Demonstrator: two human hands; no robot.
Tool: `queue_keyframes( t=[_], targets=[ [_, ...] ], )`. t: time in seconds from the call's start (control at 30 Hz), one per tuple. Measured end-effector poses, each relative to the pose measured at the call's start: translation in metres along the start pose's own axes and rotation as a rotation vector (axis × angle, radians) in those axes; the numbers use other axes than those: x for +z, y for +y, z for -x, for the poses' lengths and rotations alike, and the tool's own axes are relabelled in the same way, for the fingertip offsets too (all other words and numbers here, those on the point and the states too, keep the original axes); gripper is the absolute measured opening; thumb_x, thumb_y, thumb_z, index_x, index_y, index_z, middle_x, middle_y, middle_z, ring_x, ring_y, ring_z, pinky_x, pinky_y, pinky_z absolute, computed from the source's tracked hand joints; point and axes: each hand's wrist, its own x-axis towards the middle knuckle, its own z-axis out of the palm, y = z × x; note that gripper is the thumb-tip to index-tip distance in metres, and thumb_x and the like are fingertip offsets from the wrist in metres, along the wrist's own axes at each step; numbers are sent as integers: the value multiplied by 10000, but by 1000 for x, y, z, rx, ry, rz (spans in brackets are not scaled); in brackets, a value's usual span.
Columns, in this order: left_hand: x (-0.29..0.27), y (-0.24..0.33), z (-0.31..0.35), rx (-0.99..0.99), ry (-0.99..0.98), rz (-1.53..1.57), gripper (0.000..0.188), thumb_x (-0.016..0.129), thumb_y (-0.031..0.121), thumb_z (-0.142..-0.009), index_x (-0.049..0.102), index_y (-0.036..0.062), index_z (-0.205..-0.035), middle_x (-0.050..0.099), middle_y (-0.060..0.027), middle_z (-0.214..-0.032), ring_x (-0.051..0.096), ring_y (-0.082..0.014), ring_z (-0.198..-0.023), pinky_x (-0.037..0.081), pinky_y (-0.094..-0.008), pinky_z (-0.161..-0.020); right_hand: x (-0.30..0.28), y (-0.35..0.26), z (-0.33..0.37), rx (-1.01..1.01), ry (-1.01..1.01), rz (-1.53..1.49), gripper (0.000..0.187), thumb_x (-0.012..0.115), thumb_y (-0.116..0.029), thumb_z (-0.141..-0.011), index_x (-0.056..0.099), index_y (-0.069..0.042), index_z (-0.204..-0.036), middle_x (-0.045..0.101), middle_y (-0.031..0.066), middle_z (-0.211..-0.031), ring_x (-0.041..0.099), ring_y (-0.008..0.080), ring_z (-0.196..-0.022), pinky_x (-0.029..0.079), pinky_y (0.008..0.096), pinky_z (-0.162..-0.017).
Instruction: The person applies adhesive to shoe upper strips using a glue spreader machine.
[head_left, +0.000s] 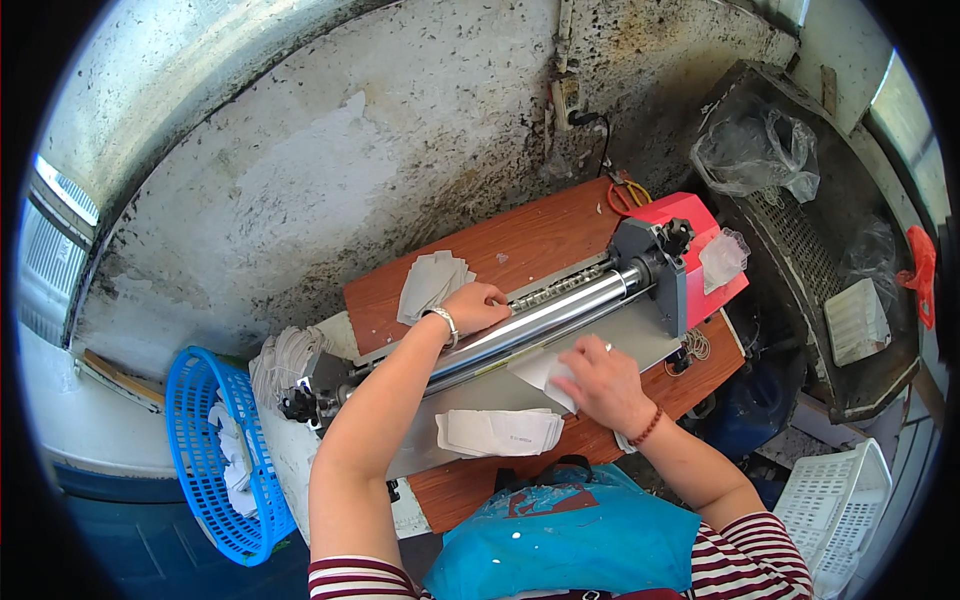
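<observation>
White piece (543, 374) is resting in the grip of the right hand (608, 385), just on the near side of a metal roller (565, 310).

One short line of small dark print is showing near the right end of the front stack (490, 432) of white pieces, which is lying in front of the roller; the right thumb and fingers are pinching the piece's right part, the forearm is slanting in from the lower right, and a beaded bracelet (648, 425) is circling that wrist, while the left forearm is stretching across the roller's left part and the left hand (476, 308) is bending its fingers at the far side, whether around anything I cannot tell; a far stack (435, 284) is lying on the brown tabletop (545, 230) just beyond the left wrist.
</observation>
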Motion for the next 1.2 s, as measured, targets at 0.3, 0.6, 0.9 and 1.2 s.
queue_keyframes(
  t=[0.3,0.6,0.9,1.2],
  targets=[
    [-3,-3,-1,45,-49,98,374,620,315,-777,667,32,-1018,676,-117,-906,628,-182,-816,484,-282,-748,4,4,6,-357,-98,46,215,684,-214,-755,608,-113,-929,549,29,-898,538,186,-774,399,321,-696],
    [-4,-5,2,65,-78,69,354,591,287,-830,655,29,-1064,669,-93,-949,600,-154,-860,472,-278,-790,11,9,5,-430,-54,79,171,661,-175,-762,610,-111,-912,553,17,-876,535,160,-738,399,323,-682],
    [-5,-2,-1,60,-97,45,346,598,279,-821,659,31,-1055,671,-89,-932,588,-153,-821,472,-281,-772,10,6,-6,-463,23,103,178,626,-151,-755,599,-84,-917,548,44,-850,532,176,-750,397,327,-712],
    [-4,-6,0,98,-85,87,328,608,274,-814,668,45,-1040,674,-71,-912,577,-134,-784,474,-271,-741,-14,4,19,-332,-66,35,264,648,-188,-758,596,-72,-989,570,51,-960,563,194,-896,405,364,-790]
  ],
)
